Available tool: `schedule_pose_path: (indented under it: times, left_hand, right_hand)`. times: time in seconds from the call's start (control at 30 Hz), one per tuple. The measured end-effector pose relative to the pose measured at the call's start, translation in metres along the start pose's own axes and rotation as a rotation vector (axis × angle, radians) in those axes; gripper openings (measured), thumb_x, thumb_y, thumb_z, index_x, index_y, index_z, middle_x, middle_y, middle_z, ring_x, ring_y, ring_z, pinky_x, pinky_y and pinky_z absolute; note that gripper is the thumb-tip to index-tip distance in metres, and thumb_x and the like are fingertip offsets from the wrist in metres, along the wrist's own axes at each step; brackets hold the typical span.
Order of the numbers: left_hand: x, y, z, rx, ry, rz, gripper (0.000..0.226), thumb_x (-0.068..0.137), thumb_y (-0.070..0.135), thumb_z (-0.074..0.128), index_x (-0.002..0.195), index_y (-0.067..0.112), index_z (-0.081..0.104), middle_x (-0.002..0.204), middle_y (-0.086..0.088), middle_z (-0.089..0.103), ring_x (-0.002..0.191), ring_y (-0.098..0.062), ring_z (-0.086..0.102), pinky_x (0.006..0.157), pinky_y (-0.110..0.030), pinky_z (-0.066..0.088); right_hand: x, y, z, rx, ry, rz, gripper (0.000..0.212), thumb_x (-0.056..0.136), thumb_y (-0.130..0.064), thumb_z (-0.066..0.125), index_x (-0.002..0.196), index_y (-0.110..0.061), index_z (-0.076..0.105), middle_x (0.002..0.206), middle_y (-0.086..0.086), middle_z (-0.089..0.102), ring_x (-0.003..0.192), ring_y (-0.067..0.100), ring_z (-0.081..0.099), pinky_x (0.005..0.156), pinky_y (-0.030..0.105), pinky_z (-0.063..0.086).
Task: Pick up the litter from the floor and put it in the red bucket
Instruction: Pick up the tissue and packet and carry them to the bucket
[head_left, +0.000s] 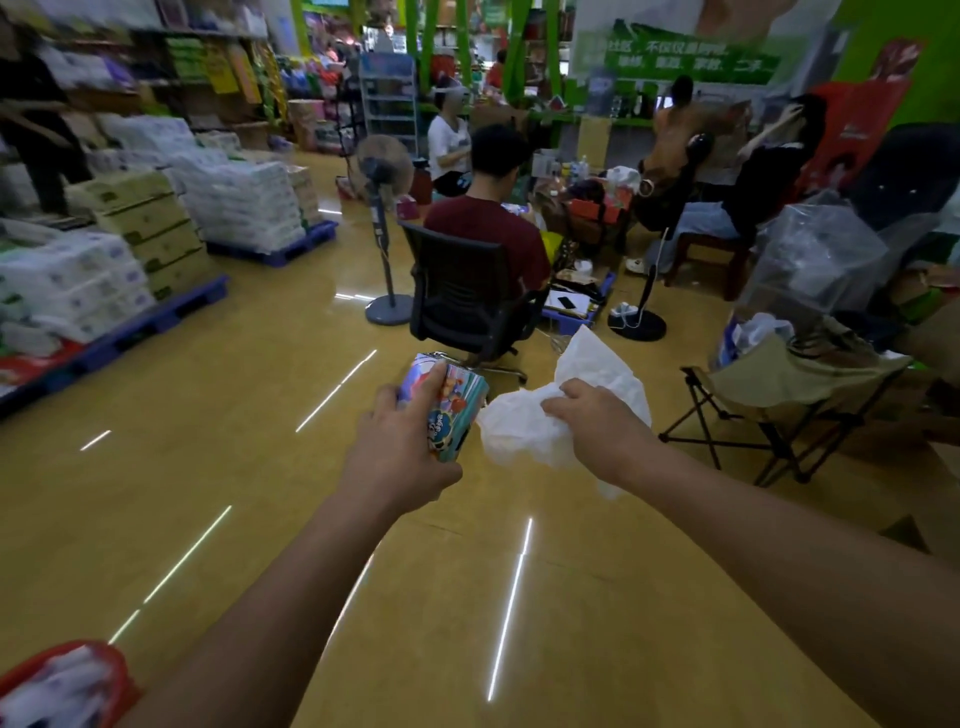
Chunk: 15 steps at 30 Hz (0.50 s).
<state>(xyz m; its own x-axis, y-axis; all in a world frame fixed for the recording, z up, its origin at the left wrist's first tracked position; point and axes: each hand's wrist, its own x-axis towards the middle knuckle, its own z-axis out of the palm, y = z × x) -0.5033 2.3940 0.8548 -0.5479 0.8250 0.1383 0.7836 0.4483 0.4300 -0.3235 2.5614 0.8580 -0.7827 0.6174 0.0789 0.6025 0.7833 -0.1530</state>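
Observation:
My left hand (402, 447) grips a colourful printed package (457, 402), blue with cartoon pictures, held up over the yellow floor at the centre of the view. To its right, my right hand (597, 421) holds a crumpled white plastic bag (524, 431) that hangs below and beside the fingers. The red bucket (117, 675) shows at the bottom left corner, only partly in view, with white crumpled litter inside it.
A black office chair (467, 296) with a seated person stands just ahead. A standing fan (384, 208) is left of it, and a folding camp chair (795, 395) is at the right. Blue pallets (156, 322) stacked with goods line the left side. More people sit farther back.

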Motion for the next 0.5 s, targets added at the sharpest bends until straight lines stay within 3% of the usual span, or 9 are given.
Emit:
schedule_pose_path:
  times: [0.5]
  left_hand:
    - [-0.021,-0.116,-0.053,0.01,0.092,-0.219,0.114,0.063,0.04,0.077,0.146,0.056,0.0,0.134,-0.001,0.03,0.112,-0.026,0.043,0.081,-0.038,0.051]
  right_hand:
    - [0.082,-0.119,0.028,-0.035,-0.093,-0.218,0.05,0.088,-0.009,0.055,0.136,-0.022,0.052,0.124,0.001,0.046,0.111,0.024,0.046,0.091,0.034,0.045]
